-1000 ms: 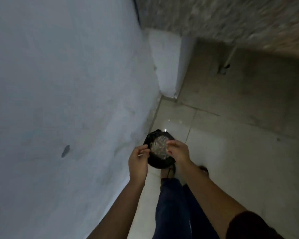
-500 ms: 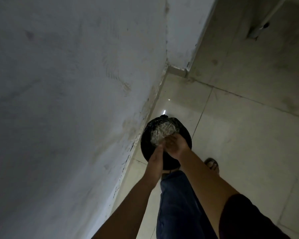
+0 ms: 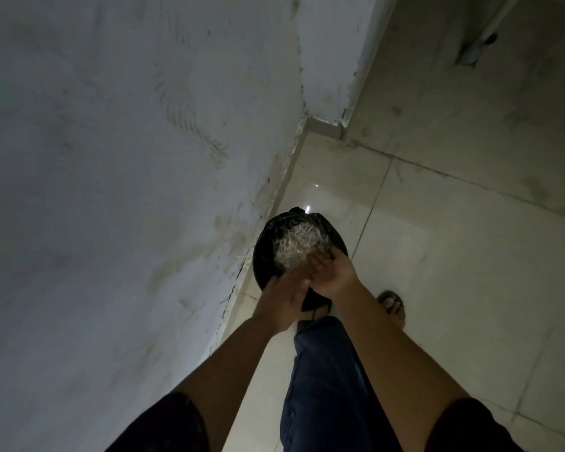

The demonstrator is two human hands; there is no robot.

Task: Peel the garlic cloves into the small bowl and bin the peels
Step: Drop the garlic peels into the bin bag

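- Two bare hands met above a black bin (image 3: 264, 256) that stood on the tiled floor (image 3: 437, 262), close against the pale wall (image 3: 111, 158); the light was dim and the hands were slightly blurred.
- Left hand (image 3: 282, 300) lay flat, its fingers (image 3: 299, 282) straight and side by side, pressed across the palm of the right hand (image 3: 333, 272); it clamped on nothing that could be seen.
- Right hand was turned palm up over the near edge of the bin, fingers loosely spread and slightly curled; whether any scrap lay in that palm could not be told.
- Inside the bin, a black liner (image 3: 296, 211) showed at the rim, bunched into a small knot on the far side; a pale, stringy heap of peels (image 3: 296, 246) filled the middle of the opening, just beyond the fingertips.
- Both forearms reached forward from dark short sleeves (image 3: 163, 425) at the bottom of the view; between them hung a blue trouser leg (image 3: 323, 386), and a sandalled foot (image 3: 393, 305) rested on the floor to the right of the bin.
- Farther off, the wall turned a corner (image 3: 327, 119) above a low skirting strip; a pipe end (image 3: 473, 50) showed near the top right.
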